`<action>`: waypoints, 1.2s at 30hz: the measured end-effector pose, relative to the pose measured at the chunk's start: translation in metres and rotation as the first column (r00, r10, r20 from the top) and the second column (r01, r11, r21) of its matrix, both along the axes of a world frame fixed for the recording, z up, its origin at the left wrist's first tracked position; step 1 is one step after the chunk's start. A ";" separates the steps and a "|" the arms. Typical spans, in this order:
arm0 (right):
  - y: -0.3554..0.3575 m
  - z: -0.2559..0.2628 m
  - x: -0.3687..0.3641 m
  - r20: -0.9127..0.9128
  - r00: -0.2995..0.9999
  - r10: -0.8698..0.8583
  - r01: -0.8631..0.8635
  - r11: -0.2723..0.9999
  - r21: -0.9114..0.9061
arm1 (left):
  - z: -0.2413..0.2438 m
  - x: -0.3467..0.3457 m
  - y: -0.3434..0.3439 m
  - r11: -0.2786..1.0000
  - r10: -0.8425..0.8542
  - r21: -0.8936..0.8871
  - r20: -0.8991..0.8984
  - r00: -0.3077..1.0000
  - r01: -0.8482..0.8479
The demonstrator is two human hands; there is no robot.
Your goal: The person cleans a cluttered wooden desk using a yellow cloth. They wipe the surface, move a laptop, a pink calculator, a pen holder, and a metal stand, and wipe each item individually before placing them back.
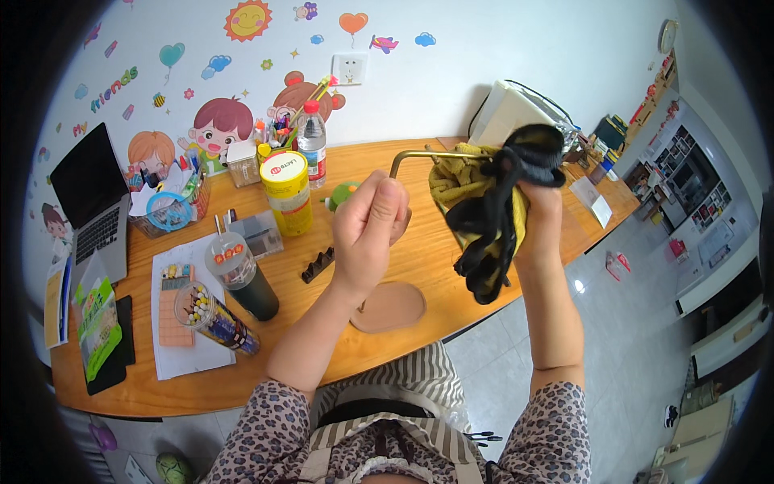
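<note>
My left hand (pixel 369 227) is closed around the upright of a bent brass-coloured metal rod (pixel 417 155). The rod turns at the top and runs right, with small pegs along its arm. A rounded brown base (pixel 396 307) rests on the table below, and a short length of rod shows at its left side. My right hand (pixel 542 212) holds a bunch of soft black fabric bands (pixel 484 221) and a yellow ribbed cloth piece (pixel 462 175) at the rod's far end. The bunch hides most of its fingers. Which pieces hang on the rod and which are only held, I cannot tell.
The wooden table (pixel 326 327) carries a dark-filled bottle (pixel 251 287), a clear tub of pencils (pixel 221 320), a yellow canister (pixel 287 199), a water bottle (pixel 312 145) and a small dark rack (pixel 317 265). A laptop (pixel 97 199) stands left; a white appliance (pixel 514 115) is at the back right.
</note>
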State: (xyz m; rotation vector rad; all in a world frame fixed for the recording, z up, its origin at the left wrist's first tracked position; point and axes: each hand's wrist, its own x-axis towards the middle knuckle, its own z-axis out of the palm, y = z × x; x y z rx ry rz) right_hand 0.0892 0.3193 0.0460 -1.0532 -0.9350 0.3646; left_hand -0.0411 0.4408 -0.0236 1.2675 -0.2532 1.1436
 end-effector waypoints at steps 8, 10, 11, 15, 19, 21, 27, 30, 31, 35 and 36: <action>0.022 -0.040 -0.009 -0.521 0.795 0.310 -0.243 0.950 0.194 | 0.002 0.003 -0.013 0.999 0.036 -0.033 -0.005 0.999 -0.037; 0.013 -0.048 -0.017 -0.507 0.771 0.386 -0.289 0.921 0.263 | 0.000 0.001 -0.016 1.000 0.016 -0.025 -0.045 0.999 -0.017; 0.013 -0.055 -0.014 -0.502 0.788 0.356 -0.244 0.929 0.278 | 0.000 0.001 -0.017 1.000 0.004 -0.022 -0.064 0.998 -0.005; 0.011 -0.053 -0.013 -0.331 0.833 0.442 -0.269 0.848 0.456 | -0.005 0.003 -0.015 1.000 0.017 0.000 -0.051 0.999 -0.017; 0.018 -0.034 -0.001 -0.413 0.908 0.066 0.120 0.906 0.407 | -0.007 0.001 -0.016 1.000 0.013 -0.014 -0.060 0.998 -0.013; 0.014 -0.024 0.007 -0.384 0.921 0.068 0.127 0.878 0.461 | -0.006 0.000 -0.016 0.999 0.016 -0.042 -0.086 0.996 -0.020; -0.014 -0.044 0.014 -0.141 0.987 -0.081 0.134 0.897 0.421 | -0.048 0.006 -0.011 0.995 0.098 -0.002 -0.153 0.983 -0.099; -0.002 -0.075 0.015 -0.050 0.998 -0.030 0.038 0.986 0.163 | -0.083 0.003 -0.011 0.973 0.218 0.120 -0.215 0.952 -0.196; 0.006 -0.081 0.003 0.001 1.000 -0.025 0.025 0.998 0.066 | -0.098 0.004 -0.010 0.965 0.254 0.127 -0.222 0.941 -0.230; 0.025 -0.061 -0.040 0.367 0.930 0.011 -0.023 0.999 0.027 | -0.134 0.003 -0.004 0.822 0.515 0.384 -0.185 0.837 -0.421; 0.030 -0.057 -0.042 0.486 0.871 -0.071 0.061 0.997 0.037 | -0.149 0.002 -0.001 0.823 0.513 0.401 -0.224 0.829 -0.402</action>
